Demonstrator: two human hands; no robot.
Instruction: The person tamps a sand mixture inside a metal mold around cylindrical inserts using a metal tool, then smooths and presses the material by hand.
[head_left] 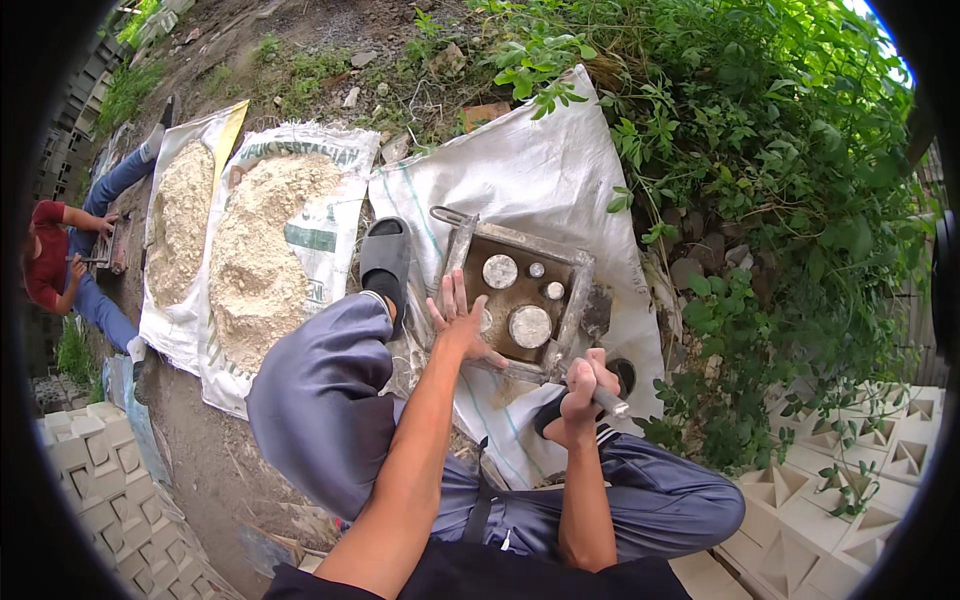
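Note:
A square, grey-crusted mould frame [583,300] lies on a white woven sheet between my feet. Inside it are several round, pale discs of different sizes, such as the large disc [530,327], set in a brown bed. My left hand [462,328] lies over the frame's left near corner with its fingers spread, partly hiding one disc. By the right near corner my right hand [583,386] is closed around a grey rod-like handle [611,403]; its far end is hidden. A dark flat piece [597,310] shows at the frame's right side. A looped handle [452,216] juts from the far left corner.
Two opened sacks carry pale powder heaps [272,255] at left. Beyond them, another person [55,245] sits holding a tool. Leafy plants [760,190] crowd the right side. Pale patterned blocks [110,480] are stacked at lower left, with more blocks [850,480] at lower right.

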